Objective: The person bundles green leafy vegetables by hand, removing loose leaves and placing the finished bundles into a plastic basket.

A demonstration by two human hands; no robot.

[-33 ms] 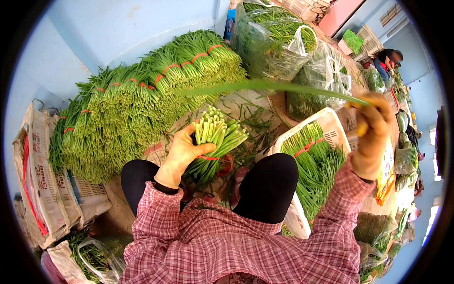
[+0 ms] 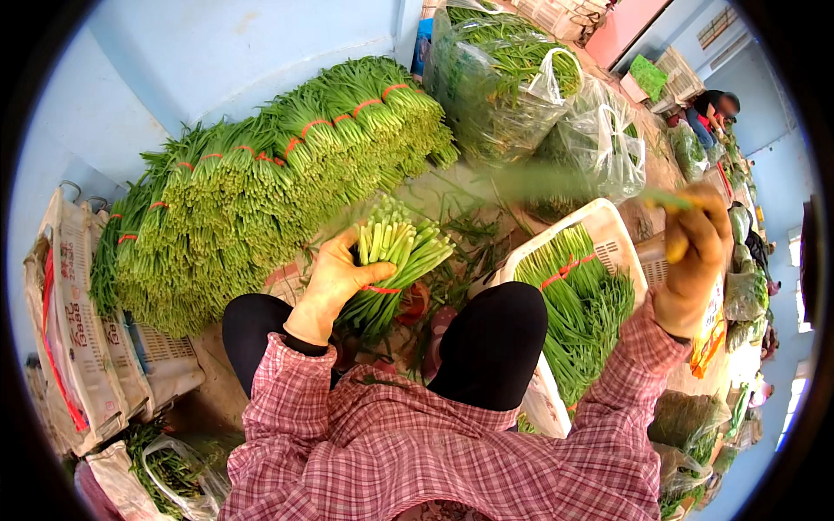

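My left hand, in a pale yellow glove, is closed around a bunch of green stalks between my knees. The cut pale ends point up and away, the leaves hang down, and a red tie circles the bunch. Off to the right, my gloved right hand is raised, its fingers closed on one end of a long green leaf. Motion smears the leaf, which stretches leftward above the bunch. Beside my right knee stands a white plastic crate holding similar red-tied bunches.
A big heap of red-tied bunches lies against the blue wall. Loose leaf scraps litter the floor ahead. Plastic bags of greens stand beyond, and stacked crates at left. Another person sits far right.
My right hand has shifted slightly right and down, and the leaf it holds has become more blurred. My left hand and its bunch have hardly moved.
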